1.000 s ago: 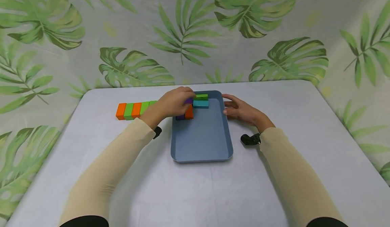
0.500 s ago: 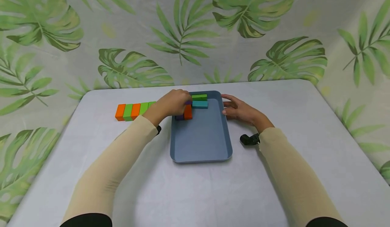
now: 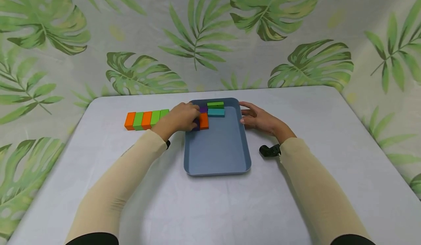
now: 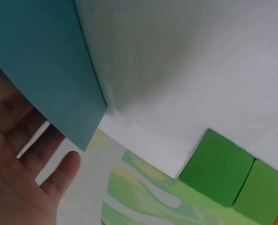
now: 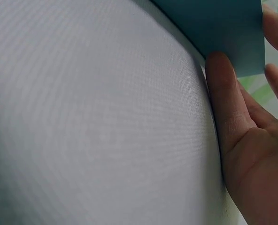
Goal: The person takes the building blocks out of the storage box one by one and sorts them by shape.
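Observation:
My left hand (image 3: pixel 180 117) reaches over the left rim of the blue-grey tray (image 3: pixel 217 150), its fingertips beside a dark purple block (image 3: pixel 197 124). In the left wrist view the palm and thumb (image 4: pixel 66 171) show spread, while the tray wall (image 4: pixel 50 70) hides the fingertips. Near the thumb, inside the tray, stand an orange block (image 3: pixel 204 121) and another purple block (image 3: pixel 203 109). A teal block (image 3: pixel 216 112) and a green block (image 3: pixel 215 105) lie by the far end. My right hand (image 3: pixel 261 120) rests on the table with loosely extended fingers against the tray's right wall (image 5: pixel 233 33).
Left of the tray a row of orange and green blocks (image 3: pixel 146 120) stands on the white-covered table (image 3: pixel 217 208), partly behind my left hand. A leaf-patterned cloth (image 3: pixel 210 36) hangs behind the table. Dark wrist cameras (image 3: pixel 269 150) sit at my sleeves.
My left hand has moved from above the purple block back toward the tray's left rim, leaving that block in view beside the orange one. My right hand stays at the tray's right side.

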`<act>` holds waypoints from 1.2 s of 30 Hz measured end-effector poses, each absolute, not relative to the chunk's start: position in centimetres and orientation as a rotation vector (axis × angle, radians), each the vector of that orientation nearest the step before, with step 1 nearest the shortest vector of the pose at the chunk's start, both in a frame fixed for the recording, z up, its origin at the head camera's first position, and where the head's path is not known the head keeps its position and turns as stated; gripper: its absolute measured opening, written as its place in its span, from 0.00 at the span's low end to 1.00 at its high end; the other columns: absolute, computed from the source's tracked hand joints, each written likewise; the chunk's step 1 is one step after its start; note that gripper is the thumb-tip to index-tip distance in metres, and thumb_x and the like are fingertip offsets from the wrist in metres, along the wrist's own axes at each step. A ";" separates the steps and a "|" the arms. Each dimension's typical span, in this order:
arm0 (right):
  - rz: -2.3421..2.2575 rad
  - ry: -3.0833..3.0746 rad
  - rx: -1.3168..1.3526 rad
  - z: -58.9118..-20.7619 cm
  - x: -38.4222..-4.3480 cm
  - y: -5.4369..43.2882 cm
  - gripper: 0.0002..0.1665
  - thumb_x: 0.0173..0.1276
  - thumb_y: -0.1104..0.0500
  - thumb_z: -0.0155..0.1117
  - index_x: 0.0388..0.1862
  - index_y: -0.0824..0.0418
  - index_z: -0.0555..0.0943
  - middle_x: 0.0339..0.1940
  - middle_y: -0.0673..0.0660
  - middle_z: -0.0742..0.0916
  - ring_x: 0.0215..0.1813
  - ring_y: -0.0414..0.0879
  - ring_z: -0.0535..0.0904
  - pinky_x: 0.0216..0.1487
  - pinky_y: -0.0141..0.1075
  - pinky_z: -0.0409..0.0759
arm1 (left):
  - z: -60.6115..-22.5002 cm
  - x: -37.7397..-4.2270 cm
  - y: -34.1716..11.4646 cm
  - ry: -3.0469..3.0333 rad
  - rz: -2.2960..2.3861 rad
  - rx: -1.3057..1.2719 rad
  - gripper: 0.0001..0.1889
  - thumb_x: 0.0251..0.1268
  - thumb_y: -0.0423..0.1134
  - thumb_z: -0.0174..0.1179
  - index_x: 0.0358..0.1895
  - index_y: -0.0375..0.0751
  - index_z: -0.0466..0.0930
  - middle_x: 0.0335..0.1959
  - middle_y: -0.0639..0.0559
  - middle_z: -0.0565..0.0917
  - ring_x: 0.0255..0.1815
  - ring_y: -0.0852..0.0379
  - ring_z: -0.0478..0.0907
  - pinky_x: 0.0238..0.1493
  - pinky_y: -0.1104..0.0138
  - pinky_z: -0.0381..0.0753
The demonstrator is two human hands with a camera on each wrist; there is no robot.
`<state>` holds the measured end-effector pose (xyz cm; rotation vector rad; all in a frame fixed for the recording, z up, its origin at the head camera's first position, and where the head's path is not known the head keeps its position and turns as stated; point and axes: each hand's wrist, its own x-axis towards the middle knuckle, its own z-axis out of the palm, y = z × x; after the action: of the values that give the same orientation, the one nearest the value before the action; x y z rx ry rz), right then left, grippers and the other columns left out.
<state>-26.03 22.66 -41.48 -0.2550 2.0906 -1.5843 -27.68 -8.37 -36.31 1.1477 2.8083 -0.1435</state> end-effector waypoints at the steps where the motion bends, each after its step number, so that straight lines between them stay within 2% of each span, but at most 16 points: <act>1: -1.583 2.094 -0.254 -41.5 -26.0 22.7 0.47 0.73 0.60 0.61 0.82 0.45 0.47 0.81 0.62 0.59 0.78 0.61 0.63 0.76 0.57 0.64 | -36.3 -27.7 -8.4 2.811 -0.130 1.155 0.12 0.62 0.41 0.67 0.46 0.42 0.87 0.46 0.47 0.84 0.50 0.46 0.78 0.58 0.50 0.78; 11: -1.583 2.098 -0.249 -41.6 -26.1 22.6 0.47 0.73 0.60 0.61 0.82 0.45 0.47 0.81 0.62 0.59 0.78 0.60 0.63 0.76 0.57 0.64 | -36.2 -26.9 -8.4 2.840 -0.164 1.024 0.18 0.62 0.52 0.67 0.44 0.41 0.87 0.42 0.47 0.85 0.44 0.47 0.75 0.49 0.54 0.77; 14: -1.580 2.102 -0.249 -41.6 -26.1 22.7 0.47 0.73 0.60 0.61 0.82 0.45 0.47 0.81 0.62 0.59 0.78 0.61 0.63 0.76 0.57 0.64 | -36.1 -26.6 -8.1 2.809 -0.190 0.980 0.24 0.58 0.57 0.68 0.47 0.40 0.85 0.45 0.46 0.84 0.46 0.48 0.74 0.50 0.55 0.77; 17: -1.579 2.106 -0.248 -41.7 -26.1 22.8 0.47 0.73 0.59 0.61 0.82 0.45 0.47 0.81 0.62 0.59 0.78 0.61 0.63 0.76 0.57 0.64 | -35.7 -26.2 -7.5 2.779 -0.261 0.935 0.32 0.54 0.60 0.70 0.53 0.38 0.83 0.51 0.44 0.83 0.52 0.46 0.74 0.55 0.54 0.77; 20: -1.583 2.102 -0.251 -41.8 -26.1 22.8 0.47 0.73 0.59 0.61 0.82 0.45 0.47 0.81 0.62 0.60 0.78 0.61 0.63 0.76 0.57 0.64 | -35.6 -26.0 -7.2 2.766 -0.303 0.904 0.35 0.54 0.58 0.71 0.59 0.37 0.79 0.56 0.44 0.82 0.57 0.44 0.74 0.59 0.54 0.76; 23: -1.586 2.095 -0.257 -41.8 -26.2 22.7 0.47 0.73 0.59 0.61 0.82 0.45 0.47 0.81 0.62 0.59 0.78 0.61 0.63 0.76 0.56 0.64 | -35.6 -26.0 -7.3 2.772 -0.299 0.882 0.35 0.55 0.56 0.71 0.62 0.38 0.77 0.58 0.44 0.83 0.57 0.44 0.75 0.61 0.53 0.76; 29: -1.587 2.099 -0.256 -41.7 -26.2 22.7 0.47 0.73 0.60 0.61 0.82 0.45 0.47 0.81 0.63 0.60 0.78 0.61 0.63 0.76 0.57 0.64 | -36.1 -26.3 -7.5 2.778 -0.251 0.888 0.37 0.56 0.56 0.70 0.64 0.35 0.74 0.60 0.43 0.81 0.59 0.44 0.74 0.63 0.52 0.76; 36: -1.580 2.094 -0.257 -41.6 -26.1 22.7 0.47 0.73 0.59 0.60 0.82 0.45 0.46 0.81 0.62 0.59 0.78 0.61 0.63 0.76 0.57 0.64 | -35.5 -26.4 -8.1 2.847 -0.055 0.972 0.34 0.57 0.52 0.68 0.64 0.37 0.75 0.60 0.41 0.80 0.58 0.44 0.75 0.61 0.52 0.78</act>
<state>-26.13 22.69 -41.58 -0.2571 2.0940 -1.5804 -26.41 -8.13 -35.46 0.9719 2.8475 -0.0548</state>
